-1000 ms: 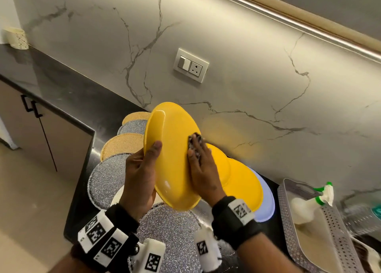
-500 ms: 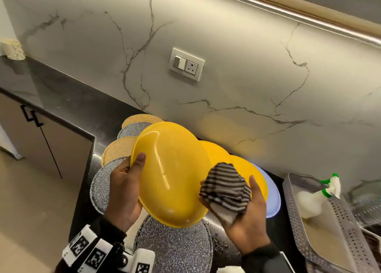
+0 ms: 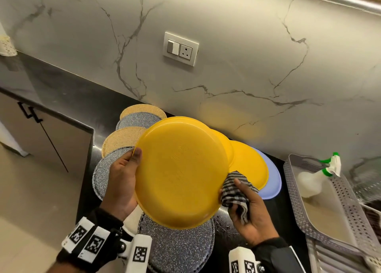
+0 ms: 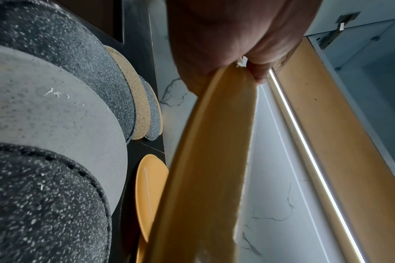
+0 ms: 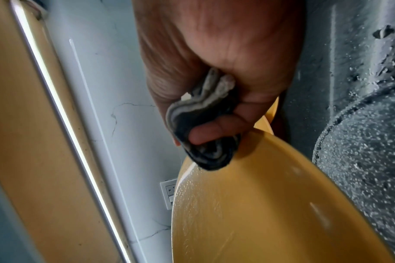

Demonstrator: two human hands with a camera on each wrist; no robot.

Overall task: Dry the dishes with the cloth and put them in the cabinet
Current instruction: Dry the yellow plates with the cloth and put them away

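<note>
Two hands — yellow plate (image 3: 181, 173), striped cloth (image 3: 235, 192).

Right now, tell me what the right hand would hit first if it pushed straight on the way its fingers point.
The right hand, gripping the striped cloth, points at the held yellow plate; the cloth already meets its rim, so the plate comes first.

Glitter placemats (image 3: 177, 246) on black counter (image 3: 68, 93); spray bottle (image 3: 313, 180) in grey basket (image 3: 296, 206).

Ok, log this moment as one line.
drying | left hand holds yellow plate | right hand holds striped cloth at rim
</note>
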